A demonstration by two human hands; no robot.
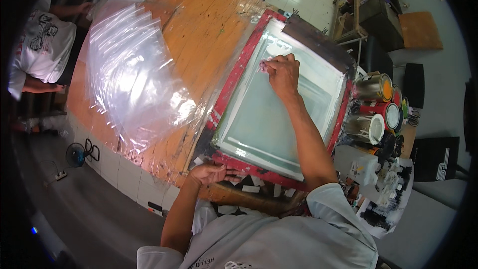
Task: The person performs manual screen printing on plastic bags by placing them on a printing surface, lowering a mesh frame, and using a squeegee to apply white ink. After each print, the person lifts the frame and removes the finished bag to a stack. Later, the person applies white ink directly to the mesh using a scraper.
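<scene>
My right hand [285, 75] is closed in a pinch on a crumpled pinkish rag [263, 65]. It presses the rag to the mesh near the far left part of a screen printing frame [234, 82]. The frame has red, paint-marked edges and a pale green mesh, with white ink smeared along its inner borders and at the far end. At the near left corner, my left hand [214, 173] rests against the frame's near edge. Its fingers are stretched out and slightly apart, with no separate thing seen in them.
Clear plastic bags [134, 69] lie fanned out on the wooden table [194, 15] to the left. Paint cans [366, 128] crowd the frame's right side, with an ink-stained sheet [386, 204] nearer me. Another person [47, 45] stands at the far left. A fan [75, 155] is on the floor.
</scene>
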